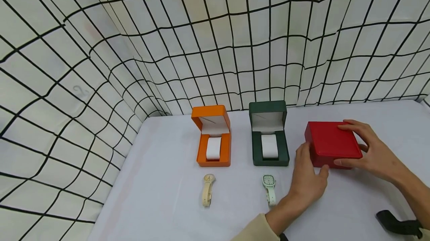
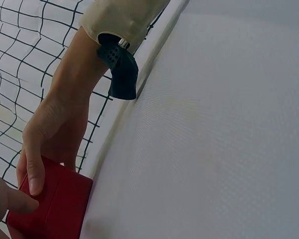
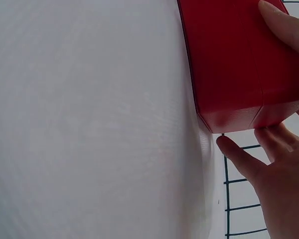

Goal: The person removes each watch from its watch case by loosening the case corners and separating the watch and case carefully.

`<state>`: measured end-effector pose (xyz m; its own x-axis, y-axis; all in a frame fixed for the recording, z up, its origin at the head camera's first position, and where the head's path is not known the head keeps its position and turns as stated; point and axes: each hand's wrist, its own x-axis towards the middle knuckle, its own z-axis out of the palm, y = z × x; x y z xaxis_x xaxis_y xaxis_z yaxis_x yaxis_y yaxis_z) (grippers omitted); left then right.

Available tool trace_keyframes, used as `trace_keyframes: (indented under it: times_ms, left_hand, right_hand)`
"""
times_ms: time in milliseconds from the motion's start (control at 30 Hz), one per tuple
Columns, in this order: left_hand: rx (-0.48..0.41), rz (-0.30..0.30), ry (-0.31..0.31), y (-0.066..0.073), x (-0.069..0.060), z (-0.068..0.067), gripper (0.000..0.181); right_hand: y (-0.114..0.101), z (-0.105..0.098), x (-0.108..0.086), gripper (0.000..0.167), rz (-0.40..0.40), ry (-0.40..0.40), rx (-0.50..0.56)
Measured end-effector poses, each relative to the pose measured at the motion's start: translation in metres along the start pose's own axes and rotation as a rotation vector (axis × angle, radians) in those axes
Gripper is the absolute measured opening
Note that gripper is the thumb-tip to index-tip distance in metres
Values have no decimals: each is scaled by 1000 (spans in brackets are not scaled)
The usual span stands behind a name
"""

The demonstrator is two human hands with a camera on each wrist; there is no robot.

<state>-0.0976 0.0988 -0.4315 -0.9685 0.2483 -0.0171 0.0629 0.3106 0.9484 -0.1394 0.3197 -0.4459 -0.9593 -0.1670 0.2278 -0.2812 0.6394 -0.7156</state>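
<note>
A closed red box [image 1: 330, 140] stands on the white table's right side. My right hand [image 1: 381, 155] grips it from the right, thumb on the front face and fingers over the top's far right edge. At its left side, my left hand [image 1: 307, 177] touches the wall with the fingertips; its thumb stands apart from the box in the right wrist view. To the left is an open green watch box [image 1: 270, 149] with a white cushion, and beyond it an open orange watch box [image 1: 214, 149], also cushioned. A pale green watch [image 1: 269, 188] and a cream watch [image 1: 207, 190] lie before them.
Black-lined netting [image 1: 235, 46] over white cloth rises behind and left of the table [image 1: 161, 181]. A black wrist device [image 1: 398, 224] sits by the right sleeve. White tabletop lies between the watches and the left edge.
</note>
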Motion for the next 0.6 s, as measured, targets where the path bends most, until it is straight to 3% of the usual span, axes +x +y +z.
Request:
trace_keyframes:
  times_ms: [300,600]
  left_hand:
    - [-72,15,30,1,2,6,72]
    - [-80,16,109,0,4,8,70]
  right_hand:
    - [3,0,1,107,3,-12,23]
    - [4,-3,0,105,18,-19,14]
